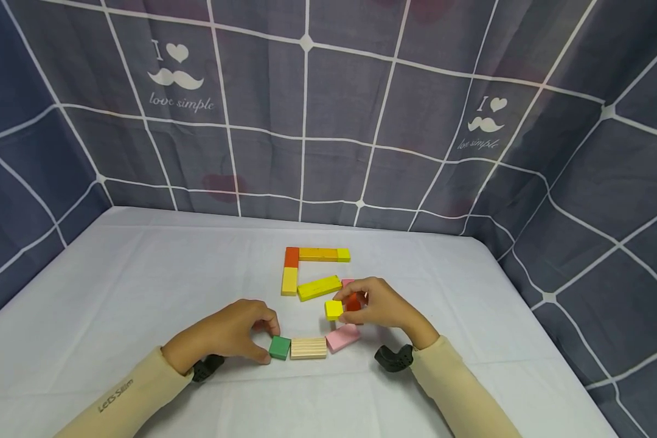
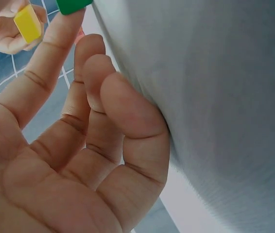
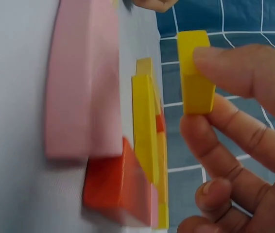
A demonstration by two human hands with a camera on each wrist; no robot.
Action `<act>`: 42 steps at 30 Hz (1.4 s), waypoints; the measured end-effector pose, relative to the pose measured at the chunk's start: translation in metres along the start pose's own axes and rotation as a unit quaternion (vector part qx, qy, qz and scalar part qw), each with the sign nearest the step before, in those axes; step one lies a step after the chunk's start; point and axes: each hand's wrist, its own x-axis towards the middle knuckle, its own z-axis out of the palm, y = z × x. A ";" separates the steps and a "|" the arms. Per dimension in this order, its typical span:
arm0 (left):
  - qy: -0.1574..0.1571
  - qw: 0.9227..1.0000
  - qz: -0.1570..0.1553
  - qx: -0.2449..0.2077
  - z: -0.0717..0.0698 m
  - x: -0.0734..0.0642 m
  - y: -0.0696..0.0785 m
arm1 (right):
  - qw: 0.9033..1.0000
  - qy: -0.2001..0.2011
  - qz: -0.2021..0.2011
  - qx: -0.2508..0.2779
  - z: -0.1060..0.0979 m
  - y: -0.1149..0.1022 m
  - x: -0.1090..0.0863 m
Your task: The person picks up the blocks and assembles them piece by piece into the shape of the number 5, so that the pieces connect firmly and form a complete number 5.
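Note:
My right hand (image 1: 380, 304) pinches a small yellow block (image 1: 333, 310) between thumb and fingers. That block is held above the table, as the right wrist view shows. My left hand (image 1: 235, 331) has its thumb and index finger at opposite sides of a green block (image 1: 280, 347) lying on the table; the other fingers are curled in. Right of the green block lie a ribbed wooden block (image 1: 308, 348) and a tilted pink block (image 1: 343, 337). Under my right hand is a red block (image 3: 118, 187), partly hidden in the head view.
Behind the hands, a long yellow block (image 1: 320, 288) lies at a slant. An orange-red block (image 1: 292, 257), a pale yellow block (image 1: 289, 281), an orange block (image 1: 317, 255) and a small yellow piece (image 1: 344, 255) form a corner. A dark checked curtain (image 1: 263, 158) surrounds the white table (image 1: 170, 261).

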 end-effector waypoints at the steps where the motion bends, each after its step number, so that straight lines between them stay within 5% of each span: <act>1: 0.000 1.000 0.000 0.000 0.000 0.000 0.000 | 1.000 -0.003 0.006 0.001 0.001 -0.001 0.002; 26: -0.006 1.000 -0.013 -0.001 0.000 0.001 -0.003 | 0.991 -0.052 0.117 -0.040 0.036 -0.035 0.056; 42: -0.012 1.000 -0.008 -0.010 -0.002 0.002 -0.002 | 0.987 -0.072 0.114 -0.089 0.052 -0.050 0.070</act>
